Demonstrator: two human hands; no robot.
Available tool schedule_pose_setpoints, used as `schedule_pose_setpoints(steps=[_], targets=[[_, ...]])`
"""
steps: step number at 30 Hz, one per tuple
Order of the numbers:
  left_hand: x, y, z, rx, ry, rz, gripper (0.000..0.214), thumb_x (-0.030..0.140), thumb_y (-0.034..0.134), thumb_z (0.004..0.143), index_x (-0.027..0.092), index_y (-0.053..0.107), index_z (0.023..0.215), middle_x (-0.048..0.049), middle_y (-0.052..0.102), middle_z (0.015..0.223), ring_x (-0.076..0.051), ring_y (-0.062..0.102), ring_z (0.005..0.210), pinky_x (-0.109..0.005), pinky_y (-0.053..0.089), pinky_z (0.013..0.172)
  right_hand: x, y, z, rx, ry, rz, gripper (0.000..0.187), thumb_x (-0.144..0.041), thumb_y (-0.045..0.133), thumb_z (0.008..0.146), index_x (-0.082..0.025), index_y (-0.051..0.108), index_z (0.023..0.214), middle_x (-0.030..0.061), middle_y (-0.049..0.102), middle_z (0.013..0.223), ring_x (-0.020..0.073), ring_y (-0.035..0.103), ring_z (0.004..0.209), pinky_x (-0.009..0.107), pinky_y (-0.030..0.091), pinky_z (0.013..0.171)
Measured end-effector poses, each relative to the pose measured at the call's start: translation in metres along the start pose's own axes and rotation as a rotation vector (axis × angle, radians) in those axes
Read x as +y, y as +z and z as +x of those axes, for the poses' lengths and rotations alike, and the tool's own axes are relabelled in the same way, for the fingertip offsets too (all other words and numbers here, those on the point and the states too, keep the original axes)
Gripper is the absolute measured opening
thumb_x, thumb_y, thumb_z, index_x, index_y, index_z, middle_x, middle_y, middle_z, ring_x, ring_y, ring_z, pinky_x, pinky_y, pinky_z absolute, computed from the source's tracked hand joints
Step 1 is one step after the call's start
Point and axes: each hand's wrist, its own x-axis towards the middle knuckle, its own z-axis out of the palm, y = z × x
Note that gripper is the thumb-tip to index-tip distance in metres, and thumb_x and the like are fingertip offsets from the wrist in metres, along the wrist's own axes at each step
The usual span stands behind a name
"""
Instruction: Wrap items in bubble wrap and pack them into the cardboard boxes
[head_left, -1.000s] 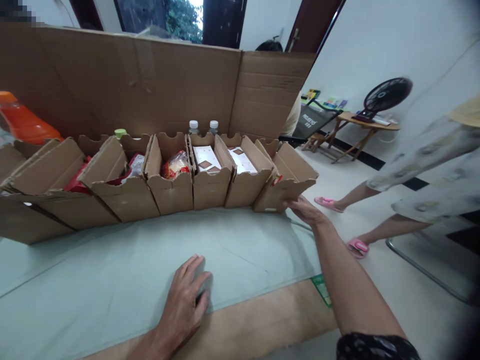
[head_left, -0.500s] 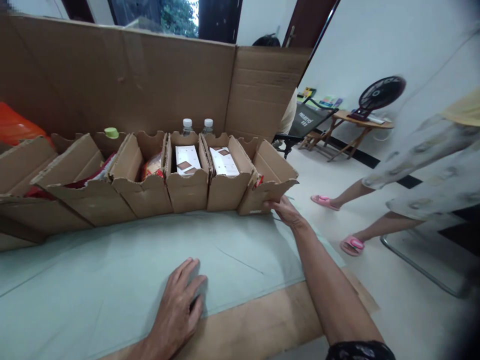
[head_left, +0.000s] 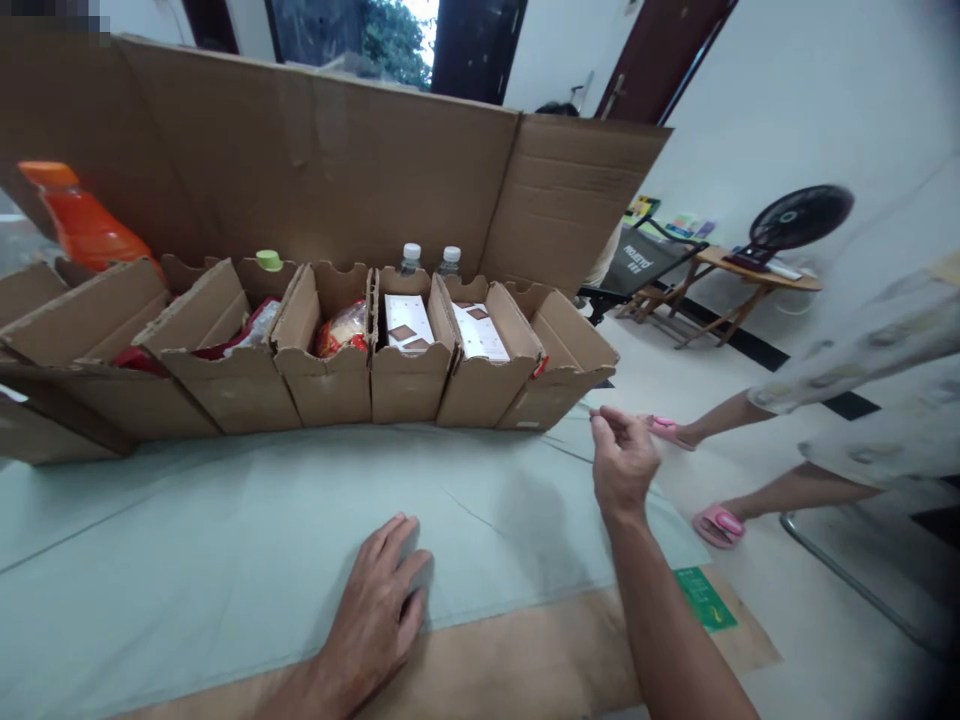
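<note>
My left hand [head_left: 379, 600] lies palm down on the pale green cloth [head_left: 247, 540], its fingers stretched out and holding nothing. Over the right end of the cloth, my right hand [head_left: 626, 460] is raised with curled fingers and no object visible in it. It is apart from the rightmost cardboard bin [head_left: 536, 395], which is the nearest thing to it. Several such open bins stand in a row. Two contain white boxes with brown squares, such as this white box [head_left: 409, 322]. Another holds a red and clear food packet [head_left: 343, 330].
Behind the bins rises a tall cardboard panel [head_left: 405, 170]. An orange bottle [head_left: 94, 225] leans at the left, and two white-capped bottles [head_left: 411, 258] stand behind the bins. To the right, a person's legs in pink sandals [head_left: 720, 525] are near the table; a fan [head_left: 799, 220] is farther back.
My right hand has let go of the rightmost bin and drawn back to the right, its fingers curling. The view has shifted left, showing more of the orange bottle. My left hand stays on the cloth.
</note>
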Motion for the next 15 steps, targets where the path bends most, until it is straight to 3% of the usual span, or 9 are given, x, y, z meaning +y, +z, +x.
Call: schedule_pose_setpoints(steps=[2, 5, 7, 10, 12, 15], targets=[[0.001, -0.001, 0.0, -0.014, -0.012, -0.007, 0.04, 0.006, 0.054, 0.081, 0.021, 0.069, 0.115, -0.0154, 0.062, 0.144, -0.037, 0.054, 0.137, -0.058, 0.056, 0.102, -0.039, 0.004, -0.011, -0.087, -0.135, -0.063, 0.037, -0.045, 0.066, 0.088, -0.019, 0.068, 0.114, 0.0067, 0.074, 0.096, 0.0219, 0.07, 0.088, 0.041, 0.055, 0.089], [0.001, -0.002, 0.002, 0.0, -0.017, -0.03, 0.037, 0.007, 0.054, 0.082, 0.02, 0.07, 0.112, -0.0171, 0.063, 0.141, -0.038, 0.056, 0.134, -0.059, 0.055, 0.102, -0.098, 0.035, -0.01, -0.449, -0.297, -0.307, 0.055, -0.032, 0.059, 0.093, -0.024, 0.052, 0.147, 0.0013, 0.076, 0.09, 0.0185, 0.069, 0.072, 0.034, 0.056, 0.077], [-0.001, -0.003, 0.003, 0.027, -0.012, -0.063, 0.034, 0.008, 0.054, 0.083, 0.019, 0.071, 0.11, -0.0176, 0.065, 0.138, -0.037, 0.058, 0.131, -0.058, 0.056, 0.102, -0.125, 0.06, 0.001, -0.59, -0.301, -0.615, 0.052, -0.026, 0.059, 0.091, -0.024, 0.058, 0.143, 0.0035, 0.079, 0.09, 0.022, 0.071, 0.078, 0.034, 0.053, 0.078], [-0.007, -0.006, 0.008, 0.092, -0.029, -0.126, 0.031, 0.01, 0.053, 0.084, 0.019, 0.072, 0.108, -0.017, 0.068, 0.132, -0.033, 0.064, 0.124, -0.053, 0.06, 0.099, -0.142, 0.08, 0.009, -0.623, -0.275, -0.854, 0.031, -0.024, 0.057, 0.091, -0.022, 0.075, 0.116, 0.0105, 0.08, 0.094, 0.0281, 0.074, 0.088, 0.035, 0.051, 0.077], [-0.012, -0.01, 0.011, 0.151, -0.075, -0.166, 0.031, 0.011, 0.053, 0.085, 0.018, 0.072, 0.11, -0.0164, 0.07, 0.129, -0.03, 0.067, 0.12, -0.049, 0.061, 0.097, -0.142, 0.072, 0.0, -0.592, -0.281, -0.858, 0.029, -0.024, 0.052, 0.093, -0.022, 0.077, 0.107, 0.0112, 0.081, 0.096, 0.0284, 0.075, 0.09, 0.034, 0.051, 0.076], [-0.017, -0.016, 0.012, 0.239, -0.186, -0.223, 0.033, 0.013, 0.054, 0.087, 0.018, 0.07, 0.116, -0.0158, 0.068, 0.132, -0.029, 0.068, 0.119, -0.046, 0.061, 0.097, -0.138, 0.031, -0.037, -0.567, -0.32, -0.782, 0.029, -0.024, 0.05, 0.092, -0.023, 0.076, 0.104, 0.0065, 0.081, 0.092, 0.0247, 0.075, 0.083, 0.031, 0.051, 0.072]])
